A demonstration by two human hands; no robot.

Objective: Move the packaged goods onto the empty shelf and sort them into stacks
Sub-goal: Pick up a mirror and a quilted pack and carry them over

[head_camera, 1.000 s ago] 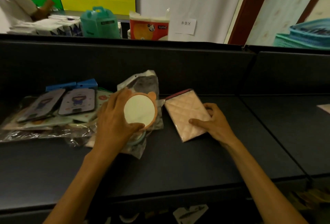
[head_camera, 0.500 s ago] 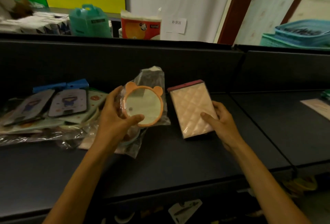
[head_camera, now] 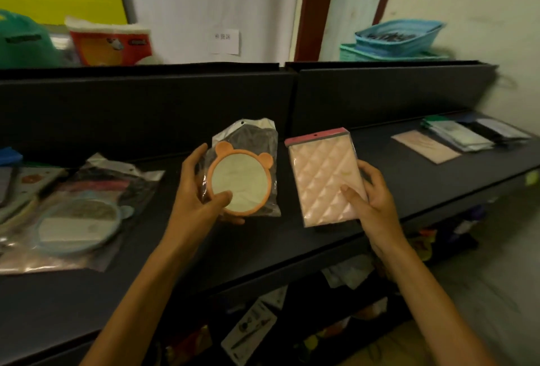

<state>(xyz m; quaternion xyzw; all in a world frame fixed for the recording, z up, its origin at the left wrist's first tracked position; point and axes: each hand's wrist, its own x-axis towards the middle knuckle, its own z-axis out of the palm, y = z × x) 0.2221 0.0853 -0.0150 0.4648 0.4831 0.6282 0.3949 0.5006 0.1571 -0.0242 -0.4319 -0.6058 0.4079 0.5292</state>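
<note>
Your left hand (head_camera: 201,190) holds the orange mirror (head_camera: 238,181), a round one with two small ears in a clear bag, lifted off the dark shelf (head_camera: 263,248) and tilted so its face looks up at you. The thumb lies across the lower left of the glass, the fingers curl round behind the left rim, and one fingertip shows under the bottom edge. That forearm comes up from the lower left and the wrist bends inward. Your right hand (head_camera: 371,205) grips the pink pack (head_camera: 325,180), a quilted rectangle with a red header strip at its top, held up just right of the mirror without touching it. The thumb presses on the front near the lower right corner while the fingers wrap the right edge from behind. That forearm rises from the lower right, wrist nearly straight. Both packs are in the air over the middle of the shelf, near the seam where two shelf sections meet. To the left on the shelf lies a blue mirror (head_camera: 77,224) in its bag among other bagged goods. Far to the right on the shelf lie flat packets (head_camera: 455,139) in a short row.
</note>
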